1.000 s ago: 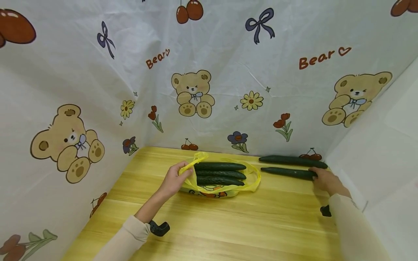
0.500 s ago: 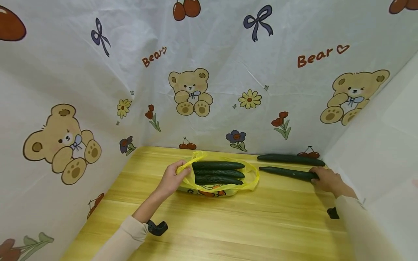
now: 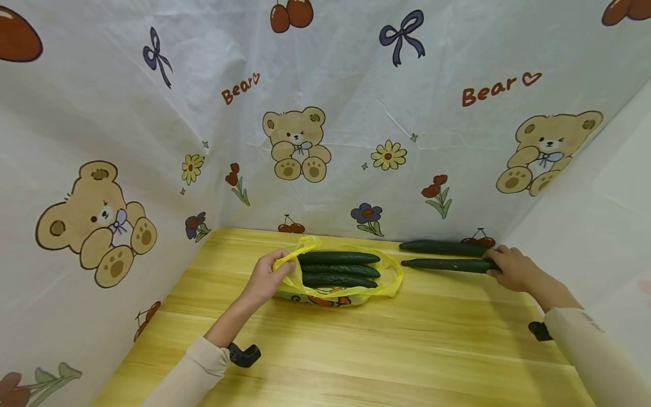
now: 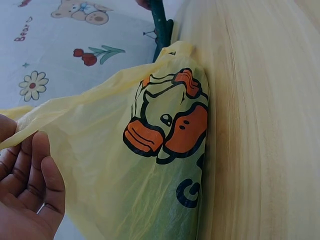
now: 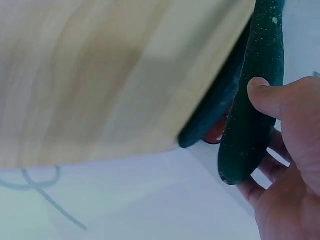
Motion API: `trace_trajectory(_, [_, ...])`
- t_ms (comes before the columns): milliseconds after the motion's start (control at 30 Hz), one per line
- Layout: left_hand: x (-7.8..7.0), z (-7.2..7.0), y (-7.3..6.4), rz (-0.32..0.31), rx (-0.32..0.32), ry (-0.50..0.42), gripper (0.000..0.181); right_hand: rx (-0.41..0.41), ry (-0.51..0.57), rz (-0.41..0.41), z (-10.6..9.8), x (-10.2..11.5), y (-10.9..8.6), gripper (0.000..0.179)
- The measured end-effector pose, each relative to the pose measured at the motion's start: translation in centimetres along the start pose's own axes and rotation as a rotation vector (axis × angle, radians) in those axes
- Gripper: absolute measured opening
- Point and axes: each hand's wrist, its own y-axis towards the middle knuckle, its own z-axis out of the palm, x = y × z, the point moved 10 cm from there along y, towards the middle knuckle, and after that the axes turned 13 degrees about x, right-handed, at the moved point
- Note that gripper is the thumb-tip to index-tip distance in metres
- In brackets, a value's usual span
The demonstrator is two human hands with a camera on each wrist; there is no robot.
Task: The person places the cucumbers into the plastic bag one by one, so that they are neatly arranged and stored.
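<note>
Held cucumber: being gripped at one end by the right hand, near the table's far right corner.
Handling: probably feeling stiff, weighty and waxy; a mid-length hold would be balancing better.
Yellow bag: sitting near the far edge, left hand pinching its limp rim.
Loose handle: lying before three bagged cucumbers, possibly snagging.
Second cucumber: lying along the far edge.

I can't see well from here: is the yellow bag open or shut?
Open: the yellow bag shows three cucumbers through its mouth, while the left hand holds its edge.
</note>
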Motion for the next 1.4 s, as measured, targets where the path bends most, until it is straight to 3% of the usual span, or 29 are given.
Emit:
trace_trajectory(167, [-0.1, 0.1, 0.0, 0.000, 0.002, -0.002, 0.024, -0.046, 0.004, -0.050, -1.5, 1.5, -0.7, 0.034])
trace_trajectory(400, [-0.2, 0.2, 0.0, 0.005, -0.004, -0.002, 0.021, -0.231, -0.095, -0.149, -4.0, 4.3, -1.8, 0.039])
trace_trajectory(633, [-0.1, 0.2, 0.0, 0.002, -0.004, 0.004, 0.022, -0.293, -0.169, -0.188, -6.2, 6.1, -2.5, 0.042])
trace_trajectory(800, [-0.1, 0.2, 0.0, 0.001, -0.004, 0.003, 0.022, -0.366, -0.164, -0.237, -7.7, 7.5, -3.3, 0.044])
trace_trajectory(967, [0.0, 0.4, 0.1, -0.001, -0.004, -0.010, 0.022, -0.391, -0.144, -0.292, -8.6, 9.6, -3.7, 0.041])
trace_trajectory(1400, [-0.6, 0.8, 0.2, 0.004, 0.000, -0.044, 0.024, -0.340, -0.127, -0.327, -9.9, 15.0, -2.5, 0.040])
